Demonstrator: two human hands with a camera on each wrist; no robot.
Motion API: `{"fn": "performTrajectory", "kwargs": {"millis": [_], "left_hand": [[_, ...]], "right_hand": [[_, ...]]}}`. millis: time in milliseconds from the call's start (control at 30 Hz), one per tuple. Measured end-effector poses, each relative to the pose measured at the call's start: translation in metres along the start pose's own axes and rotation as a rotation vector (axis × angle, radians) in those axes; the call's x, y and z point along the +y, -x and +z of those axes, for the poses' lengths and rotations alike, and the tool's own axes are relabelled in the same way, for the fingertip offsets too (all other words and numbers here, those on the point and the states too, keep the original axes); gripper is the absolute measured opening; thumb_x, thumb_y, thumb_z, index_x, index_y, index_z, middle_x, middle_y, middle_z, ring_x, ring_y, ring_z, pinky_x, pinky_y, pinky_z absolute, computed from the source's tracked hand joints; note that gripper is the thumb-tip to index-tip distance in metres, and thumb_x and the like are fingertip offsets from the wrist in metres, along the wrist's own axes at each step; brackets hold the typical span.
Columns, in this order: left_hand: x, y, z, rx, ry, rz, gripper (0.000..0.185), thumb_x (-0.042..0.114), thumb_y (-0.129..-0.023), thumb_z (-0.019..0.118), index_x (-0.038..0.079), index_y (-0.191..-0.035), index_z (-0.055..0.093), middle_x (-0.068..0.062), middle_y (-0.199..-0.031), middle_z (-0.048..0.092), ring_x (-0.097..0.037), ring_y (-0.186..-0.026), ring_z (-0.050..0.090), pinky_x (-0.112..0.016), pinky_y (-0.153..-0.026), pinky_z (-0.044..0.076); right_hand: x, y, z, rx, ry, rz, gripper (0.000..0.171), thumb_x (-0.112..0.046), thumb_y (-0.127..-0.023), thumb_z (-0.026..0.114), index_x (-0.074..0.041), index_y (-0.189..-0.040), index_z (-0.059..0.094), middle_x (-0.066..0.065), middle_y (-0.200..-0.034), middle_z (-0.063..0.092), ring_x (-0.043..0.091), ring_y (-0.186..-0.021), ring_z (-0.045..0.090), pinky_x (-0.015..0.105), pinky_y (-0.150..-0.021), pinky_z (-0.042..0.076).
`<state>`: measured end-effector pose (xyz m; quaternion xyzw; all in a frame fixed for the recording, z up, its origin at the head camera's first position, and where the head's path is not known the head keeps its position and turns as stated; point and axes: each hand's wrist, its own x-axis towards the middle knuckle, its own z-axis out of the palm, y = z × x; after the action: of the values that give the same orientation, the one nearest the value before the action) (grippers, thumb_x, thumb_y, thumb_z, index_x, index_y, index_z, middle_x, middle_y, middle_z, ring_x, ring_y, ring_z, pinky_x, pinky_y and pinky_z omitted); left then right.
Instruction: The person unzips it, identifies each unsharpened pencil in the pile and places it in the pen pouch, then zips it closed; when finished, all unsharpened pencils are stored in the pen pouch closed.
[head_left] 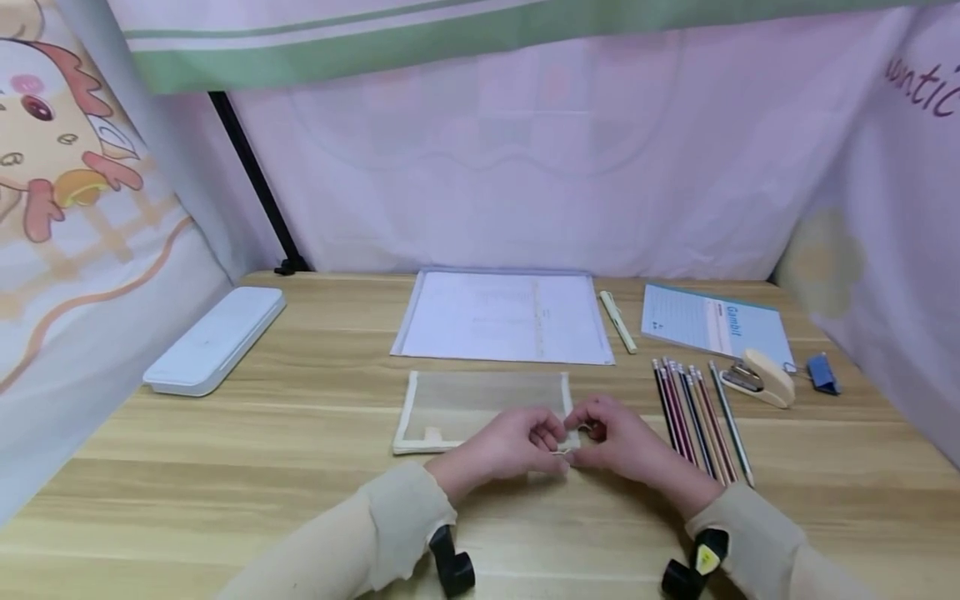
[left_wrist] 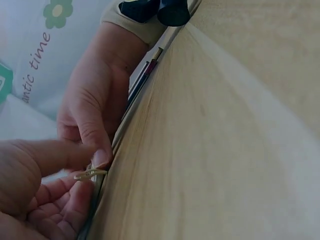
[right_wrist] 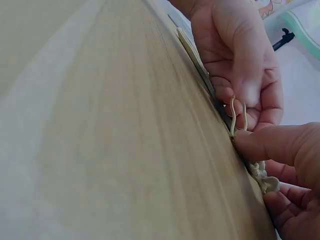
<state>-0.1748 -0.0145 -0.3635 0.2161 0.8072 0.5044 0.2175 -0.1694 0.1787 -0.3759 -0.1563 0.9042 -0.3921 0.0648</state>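
We see two hands meet low in the middle of the head view, over a wooden desk. Under them lies a flat see-through mesh pouch with a cream edge. Our left hand pinches the small metal zipper pull at the pouch's right corner, thumb on one side and finger on the other. Our right hand is curled too, and its thumb and fingers pinch the pouch's cream edge right beside the pull. In the right wrist view the thin loop of the pull stands up between the fingertips of both hands.

Just right of the hands lies a row of pencils. Farther right sits a cream stapler, with a small blue clip beside it. Above them is a blue notebook. A pale pen lies next to a clear folder with white papers in the middle. At the left sits a white case.
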Motion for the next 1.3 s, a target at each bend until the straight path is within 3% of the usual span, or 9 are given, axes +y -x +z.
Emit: {"fn": "performTrajectory", "kwargs": {"millis": [200, 467, 733, 900, 1100, 1200, 1300], "left_hand": [[-0.001, 0.0, -0.002, 0.03, 0.159, -0.054, 0.036, -0.006, -0.074, 0.07, 0.002, -0.106, 0.057, -0.004, -0.076, 0.06, -0.012, -0.063, 0.053, -0.021, -0.049, 0.043], [-0.004, 0.014, -0.014, 0.092, 0.27, -0.104, 0.051, -0.006, -0.073, 0.069, 0.003, -0.119, 0.049, -0.006, -0.074, 0.064, -0.013, -0.063, 0.058, -0.022, -0.047, 0.04], [-0.028, 0.042, -0.059, 0.148, 0.263, -0.119, 0.04, -0.008, -0.071, 0.066, -0.006, -0.108, 0.05, -0.005, -0.073, 0.063, -0.013, -0.065, 0.06, -0.024, -0.063, 0.049], [-0.046, 0.071, -0.095, 0.186, 0.216, -0.127, 0.028, -0.005, -0.071, 0.065, -0.007, -0.095, 0.053, -0.003, -0.073, 0.06, -0.012, -0.066, 0.057, -0.023, -0.063, 0.051], [-0.063, 0.1, -0.134, 0.207, 0.19, -0.159, 0.028, -0.002, -0.071, 0.066, -0.005, -0.095, 0.052, -0.003, -0.077, 0.059, -0.014, -0.071, 0.057, -0.026, -0.067, 0.051], [-0.067, 0.109, -0.144, 0.177, 0.172, -0.168, 0.026, -0.001, -0.072, 0.066, -0.004, -0.094, 0.052, -0.002, -0.077, 0.059, -0.014, -0.072, 0.057, -0.026, -0.067, 0.051], [-0.066, 0.111, -0.145, 0.131, 0.11, -0.171, 0.026, 0.0, -0.073, 0.067, -0.005, -0.095, 0.053, -0.004, -0.079, 0.057, -0.015, -0.072, 0.055, -0.024, -0.063, 0.05]], "right_hand": [[-0.004, -0.001, -0.002, -0.01, -0.062, 0.047, 0.029, -0.02, -0.07, 0.079, -0.013, -0.094, 0.065, 0.008, -0.112, 0.052, 0.021, -0.087, 0.046, 0.03, -0.071, 0.04], [-0.011, -0.002, 0.001, -0.004, -0.059, 0.078, 0.027, -0.016, -0.07, 0.079, -0.011, -0.093, 0.066, 0.007, -0.108, 0.054, 0.021, -0.09, 0.046, 0.029, -0.074, 0.04], [-0.021, -0.002, 0.003, 0.012, -0.063, 0.155, 0.024, -0.007, -0.07, 0.077, -0.008, -0.09, 0.064, 0.008, -0.109, 0.052, 0.021, -0.093, 0.047, 0.031, -0.078, 0.041], [-0.023, -0.002, 0.004, 0.014, -0.072, 0.17, 0.023, -0.003, -0.068, 0.075, -0.005, -0.088, 0.063, 0.01, -0.106, 0.052, 0.022, -0.093, 0.049, 0.036, -0.082, 0.044], [-0.024, -0.002, 0.002, 0.011, -0.068, 0.219, 0.022, -0.002, -0.068, 0.072, -0.005, -0.087, 0.062, 0.01, -0.107, 0.052, 0.023, -0.096, 0.05, 0.041, -0.086, 0.044], [-0.024, -0.004, 0.001, 0.006, -0.057, 0.209, 0.021, -0.001, -0.068, 0.072, -0.005, -0.086, 0.062, 0.009, -0.104, 0.052, 0.022, -0.095, 0.05, 0.039, -0.084, 0.045], [-0.024, -0.005, 0.0, -0.003, -0.045, 0.168, 0.022, -0.001, -0.067, 0.072, -0.004, -0.085, 0.061, 0.01, -0.1, 0.051, 0.022, -0.09, 0.049, 0.036, -0.08, 0.045]]}}
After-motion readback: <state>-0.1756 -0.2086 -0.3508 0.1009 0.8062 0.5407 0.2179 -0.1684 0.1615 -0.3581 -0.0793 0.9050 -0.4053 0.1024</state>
